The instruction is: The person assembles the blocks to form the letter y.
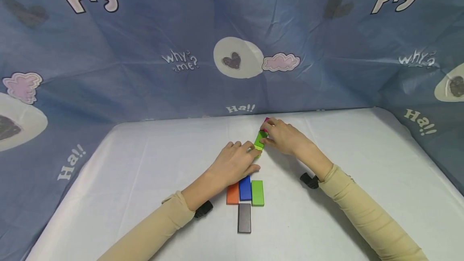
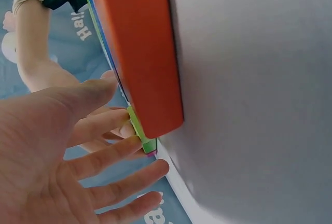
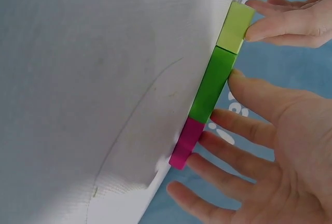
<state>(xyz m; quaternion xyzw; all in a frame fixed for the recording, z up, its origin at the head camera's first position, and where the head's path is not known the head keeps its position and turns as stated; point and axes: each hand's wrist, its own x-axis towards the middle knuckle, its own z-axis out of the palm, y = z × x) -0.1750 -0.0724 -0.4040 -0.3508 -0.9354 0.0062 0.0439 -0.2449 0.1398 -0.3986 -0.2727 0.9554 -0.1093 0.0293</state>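
Note:
Toward the back of the white table, a yellow-green block (image 3: pixel 236 27), a green block (image 3: pixel 213 84) and a magenta block (image 3: pixel 187 143) stand end to end in a slanting row. My left hand (image 1: pixel 235 162) touches the yellow-green block with its fingertips, the thumb held apart. Beside the other end of the row is my right hand (image 1: pixel 284 135). In the right wrist view its thumb lies along the green block, and its nearly straight fingers touch around the join with the magenta one. In the head view, both hands partly cover the row.
Nearer the front lie an orange block (image 1: pixel 233 194), a blue block (image 1: pixel 245 188) and a light green block (image 1: pixel 257 193) side by side, with a dark grey block (image 1: pixel 244 218) below them. A printed blue cloth (image 1: pixel 181 88) hangs behind the table.

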